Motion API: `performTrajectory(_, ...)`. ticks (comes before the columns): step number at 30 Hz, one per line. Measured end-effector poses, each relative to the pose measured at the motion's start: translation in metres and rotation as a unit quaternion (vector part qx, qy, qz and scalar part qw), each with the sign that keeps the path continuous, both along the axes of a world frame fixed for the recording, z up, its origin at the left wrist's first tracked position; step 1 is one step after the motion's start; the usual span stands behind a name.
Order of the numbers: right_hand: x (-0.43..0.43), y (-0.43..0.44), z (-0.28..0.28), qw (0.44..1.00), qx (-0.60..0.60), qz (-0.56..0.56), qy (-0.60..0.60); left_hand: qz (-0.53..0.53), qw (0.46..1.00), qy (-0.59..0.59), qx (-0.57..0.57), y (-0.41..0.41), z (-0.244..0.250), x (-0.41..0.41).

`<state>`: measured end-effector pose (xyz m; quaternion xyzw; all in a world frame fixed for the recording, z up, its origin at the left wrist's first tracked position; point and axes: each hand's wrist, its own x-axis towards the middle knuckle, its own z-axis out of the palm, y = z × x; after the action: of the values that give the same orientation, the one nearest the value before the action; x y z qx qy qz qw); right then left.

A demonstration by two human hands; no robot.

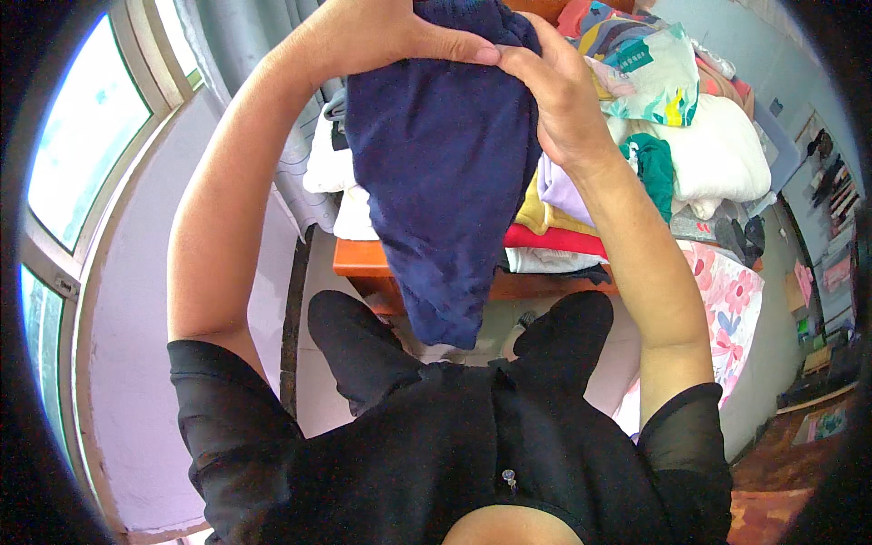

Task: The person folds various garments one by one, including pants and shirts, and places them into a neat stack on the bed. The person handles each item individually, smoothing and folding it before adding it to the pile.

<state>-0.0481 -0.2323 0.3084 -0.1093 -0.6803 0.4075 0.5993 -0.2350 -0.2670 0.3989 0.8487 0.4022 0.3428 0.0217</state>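
A navy blue cloth garment [443,170] hangs down in front of me, narrowing towards its lower end. My left hand [381,37] grips its upper left side, thumb laid across the front. On the upper right side my right hand [562,88] pinches the fabric, and the tips of the two hands meet near the middle. The garment's top runs up to the picture's upper edge, so part of it is out of view. Behind it, a wooden bench or low table [361,257] carries piles of clothes, partly hidden by the garment.
Right of my hands are a yellow garment [535,212], a red folded cloth [552,240], a green cloth [650,170], a white padded item [722,150] and a printed plastic bag [657,78]. A flowered cloth [732,300] hangs at the right. A window [88,136] and curtain [252,68] stand left.
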Motion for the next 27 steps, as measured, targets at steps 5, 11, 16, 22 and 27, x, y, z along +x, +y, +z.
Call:
performTrajectory(5, 0.041, -0.008, -0.061, 0.971, -0.171, 0.027, -0.162, 0.075, 0.997, 0.029, 0.002, -0.011, 0.026, 0.031)
performTrajectory(11, 0.01, -0.035, -0.179, 0.968, -0.187, -0.004, -0.166, 0.069, 0.995, 0.024, 0.067, 0.017, 0.045, 0.009)
performTrajectory(16, 0.015, -0.027, -0.208, 0.936, -0.323, 0.116, -0.074, 0.14, 0.985, 0.06, 0.086, 0.035, 0.054, -0.001)
performTrajectory(22, 0.012, -0.092, -0.174, 0.876, -0.38, 0.288, -0.077, 0.229, 0.965, 0.115, -0.044, 0.043, 0.04, -0.031)
performTrajectory(27, 0.038, -0.152, -0.147, 0.856, -0.264, 0.29, -0.337, 0.104, 0.954, 0.228, -0.164, 0.092, -0.064, -0.044)
